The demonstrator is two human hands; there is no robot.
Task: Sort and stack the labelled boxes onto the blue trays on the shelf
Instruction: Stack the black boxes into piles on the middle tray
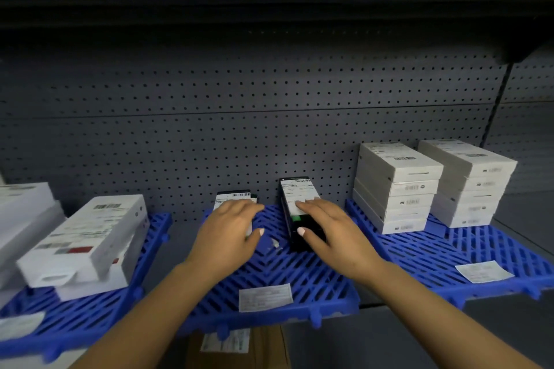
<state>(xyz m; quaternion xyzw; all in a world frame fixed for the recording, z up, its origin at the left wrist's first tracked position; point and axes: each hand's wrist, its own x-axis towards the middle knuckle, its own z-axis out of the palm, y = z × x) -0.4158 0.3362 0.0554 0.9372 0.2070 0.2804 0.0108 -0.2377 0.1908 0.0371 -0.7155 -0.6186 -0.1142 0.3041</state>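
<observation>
Trays: three blue slatted trays side by side on the grey shelf — left tray [132, 302], middle tray [299, 281], right tray [419, 252].
Tray labels: one white paper label at the front of each, so three — left label [21, 325], middle label [265, 296], right label [482, 271]; print too small to read.
Dark boxes: two, both on the middle tray near its back edge. Left dark box [236, 196] is mostly hidden under a hand; right dark box [295, 210] lies flat, lengthwise toward the pegboard, with a white barcode sticker on top.
Left hand [230, 231]: fingers nearly straight and laid over the left dark box, thumb out to the side off the box — a flat, relaxed hand, no grasp.
Right hand [326, 231]: fingers stretched over the top of the right dark box, thumb against its near left side; whether it truly clasps the box I cannot tell.
Right tray stacks: two stacks of white boxes, near stack [395, 189] and far stack [470, 183], standing just beside each other; about five boxes in each.
Left tray boxes: a long white box [87, 237] on top of another white one, with more white boxes [24, 219] beside them at the frame's edge, blurred.
Backing: grey pegboard [239, 114] behind the trays.
Below the shelf: a brown carton [263, 347] bearing a white sticker.
</observation>
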